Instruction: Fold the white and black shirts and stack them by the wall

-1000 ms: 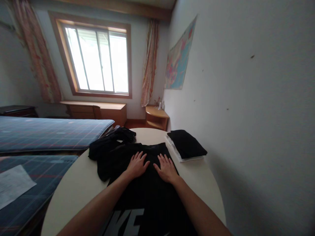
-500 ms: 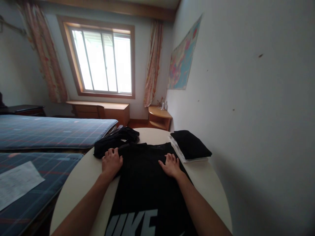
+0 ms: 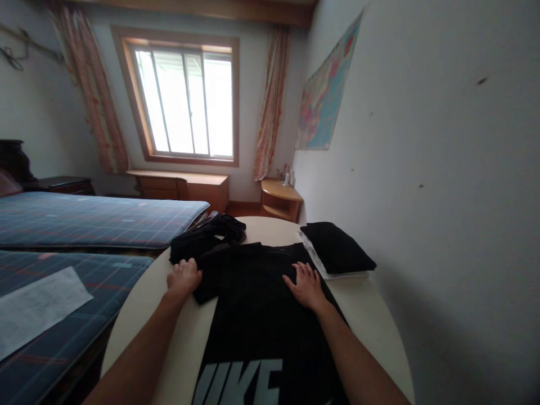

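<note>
A black T-shirt (image 3: 257, 315) with large grey lettering lies spread on a round cream table (image 3: 147, 326), its collar on the far side. My left hand (image 3: 184, 277) is at the outer end of the left sleeve, its fingers curled closed on the cloth. Flat on the right shoulder area of the shirt rests my right hand (image 3: 306, 285), fingers spread. A crumpled dark garment (image 3: 206, 233) lies just beyond my left hand. To the right of the collar sits a stack of folded clothes (image 3: 337, 247), black on top of white.
Two plaid mattresses (image 3: 105, 219) are on the left, a sheet of paper (image 3: 42, 306) on the nearer one. The white wall (image 3: 442, 236) runs close along the right side. A desk (image 3: 202, 185) and a corner shelf (image 3: 280, 191) stand beyond the table.
My left hand has moved left, from the shirt's shoulder to the sleeve end, and the sleeve now stretches outward. My right hand stays on the shirt. The view has shifted slightly.
</note>
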### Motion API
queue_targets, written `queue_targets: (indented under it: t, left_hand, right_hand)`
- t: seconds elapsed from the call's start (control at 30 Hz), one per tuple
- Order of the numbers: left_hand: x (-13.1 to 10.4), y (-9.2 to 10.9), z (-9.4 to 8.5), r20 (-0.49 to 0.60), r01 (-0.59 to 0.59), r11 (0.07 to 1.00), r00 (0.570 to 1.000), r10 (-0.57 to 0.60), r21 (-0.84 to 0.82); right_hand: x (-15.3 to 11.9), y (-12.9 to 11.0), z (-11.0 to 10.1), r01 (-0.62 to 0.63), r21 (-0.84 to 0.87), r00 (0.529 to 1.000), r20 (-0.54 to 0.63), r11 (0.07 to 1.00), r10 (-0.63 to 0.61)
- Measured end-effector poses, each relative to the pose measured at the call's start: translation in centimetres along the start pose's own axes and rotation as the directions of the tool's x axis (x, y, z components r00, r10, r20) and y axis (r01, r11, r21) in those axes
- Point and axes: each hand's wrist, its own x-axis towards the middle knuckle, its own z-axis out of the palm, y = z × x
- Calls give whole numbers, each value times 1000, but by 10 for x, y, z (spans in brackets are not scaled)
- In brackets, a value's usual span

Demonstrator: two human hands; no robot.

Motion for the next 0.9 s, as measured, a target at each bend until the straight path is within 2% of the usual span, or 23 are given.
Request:
queue_targets:
  t: [0.13, 0.23, 0.33, 0.4, 0.47, 0.53, 0.6, 0.7, 0.8, 0.9]
  left_hand:
    - [-3, 5, -3, -64, -9, 994, 998, 2, -108]
    - [-1, 11, -7, -203, -23, 967, 979, -30, -255]
    - [4, 16, -7, -362, -164, 895, 932, 4, -414]
    - [8, 16, -3, -424, -242, 824, 906, 2, -512]
    - [13, 13, 0, -388, -198, 788, 920, -56, -583]
    - [15, 9, 4, -269, -56, 809, 954, -129, -585]
    - [16, 4, 5, -149, 59, 857, 976, -157, -511]
    - [14, -3, 5, -34, 119, 926, 989, -141, -359]
    - [11, -4, 4, -17, 86, 948, 995, -96, -307]
    - [10, 0, -1, -114, 6, 915, 992, -57, -403]
  right_hand:
    - [-1, 0, 1, 9, 16, 1000, -16, 1000, -9]
    - [-1, -1, -1, 9, 18, 1000, -13, 1000, -9]
    - [-2, -2, -4, 11, 15, 1000, -7, 1000, -11]
    - [-2, -3, -4, 8, 16, 1000, -1, 1000, -8]
    - [-2, -3, -5, 8, 20, 1000, 0, 1000, -8]
    - [-2, -3, -5, 9, 20, 1000, 1, 1000, -9]
    - [-2, -3, -5, 7, 17, 1000, 5, 1000, -7]
    - [-1, -3, -6, 2, 10, 1000, 16, 1000, -2]
    - [-1, -2, -5, 2, 5, 1000, 13, 1000, -2]
    - [-1, -2, -5, 5, 2, 1000, 13, 1000, -5]
